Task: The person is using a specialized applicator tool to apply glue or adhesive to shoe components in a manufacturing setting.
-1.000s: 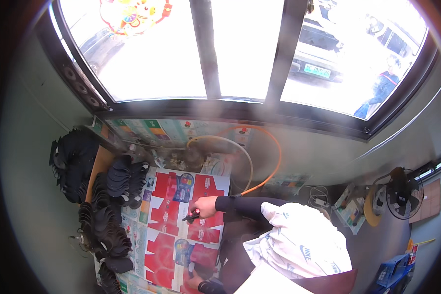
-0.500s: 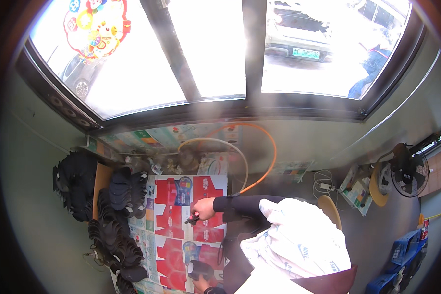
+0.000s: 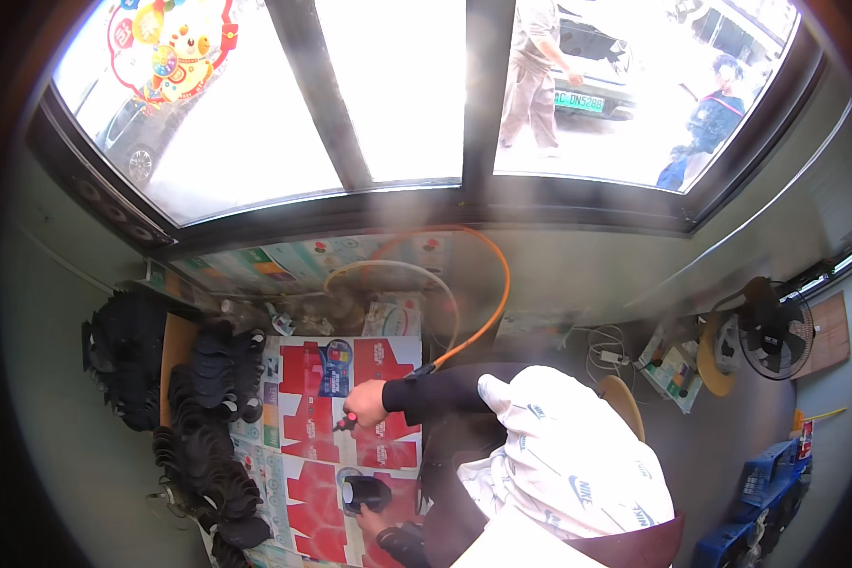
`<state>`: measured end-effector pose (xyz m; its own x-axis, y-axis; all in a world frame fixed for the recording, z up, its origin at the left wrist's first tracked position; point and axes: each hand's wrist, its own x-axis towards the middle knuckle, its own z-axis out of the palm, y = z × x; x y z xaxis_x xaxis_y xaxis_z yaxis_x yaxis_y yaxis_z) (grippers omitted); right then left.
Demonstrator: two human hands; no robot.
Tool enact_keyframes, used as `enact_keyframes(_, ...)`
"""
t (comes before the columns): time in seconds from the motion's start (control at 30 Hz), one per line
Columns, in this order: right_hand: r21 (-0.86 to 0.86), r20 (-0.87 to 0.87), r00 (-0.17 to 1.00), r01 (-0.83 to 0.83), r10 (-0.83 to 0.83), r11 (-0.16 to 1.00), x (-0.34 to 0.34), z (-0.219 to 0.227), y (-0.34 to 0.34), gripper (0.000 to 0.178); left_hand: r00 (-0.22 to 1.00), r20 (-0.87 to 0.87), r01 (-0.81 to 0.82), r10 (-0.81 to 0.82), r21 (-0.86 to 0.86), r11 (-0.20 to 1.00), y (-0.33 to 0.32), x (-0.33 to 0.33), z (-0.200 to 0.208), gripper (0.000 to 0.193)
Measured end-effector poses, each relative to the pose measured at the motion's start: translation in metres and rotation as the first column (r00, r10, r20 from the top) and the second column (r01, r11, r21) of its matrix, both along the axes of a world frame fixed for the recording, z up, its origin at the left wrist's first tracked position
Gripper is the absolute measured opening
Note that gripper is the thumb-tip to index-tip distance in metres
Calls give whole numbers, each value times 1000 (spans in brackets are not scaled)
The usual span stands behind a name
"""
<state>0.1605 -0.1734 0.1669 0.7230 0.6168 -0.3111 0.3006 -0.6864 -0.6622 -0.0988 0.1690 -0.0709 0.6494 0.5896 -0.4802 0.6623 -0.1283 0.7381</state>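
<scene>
My right hand (image 3: 367, 404), its dark sleeve reaching in from the right, is closed round a small red-and-black hand tool (image 3: 347, 420) that points left and down. Beneath it my left hand (image 3: 373, 520) grips a black curved piece (image 3: 367, 492) by its lower edge; a pale grey side of it shows on the left. Tool and piece are apart. Both hands are above a table covered with red and white printed cardboard (image 3: 314, 502). An orange hose (image 3: 504, 284) loops down to a dark connector (image 3: 424, 370) at my right sleeve; whether it joins the tool is hidden.
Stacks of black curved pieces (image 3: 194, 454) line the table's left side, beside a brown cardboard divider (image 3: 176, 364). Windows (image 3: 398, 95) run along the far wall. To the right are a black fan (image 3: 776, 331), a white cable (image 3: 604, 352) and blue crates (image 3: 762, 483).
The view has shifted slightly. My left hand has raised the black piece toward the tool and turned it, so its pale side shows. Outside the window, a walking person has come into view.
</scene>
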Motion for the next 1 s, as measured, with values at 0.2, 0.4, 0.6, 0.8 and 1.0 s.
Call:
enact_keyframes(0.2, 111, 58, 995, -85, 78, 990, 4, 11, -15, 29, 898, 180, -278, 402, -475, 835, -20, -8, 2, 43)
enact_keyframes(0.4, 199, -51, 989, -129, 142, 972, -22, -9, 1, 29, 987, -157, 16, 38, 329, 944, -50, 8, 43, 49)
enact_keyframes(0.6, 2, -139, 952, -274, 272, 962, -30, 11, 41, 31, 991, -18, -118, 133, 360, 925, -83, 46, 48, 40)
enact_keyframes(0.8, 60, -114, 947, -295, 300, 954, -46, -11, 87, 24, 995, -11, -90, 103, 391, 916, -89, 53, 13, 40)
enact_keyframes(1.0, 81, -47, 924, -376, 380, 923, -51, -38, 121, 23, 979, 124, -186, 160, 246, 951, -80, 30, -7, 46)
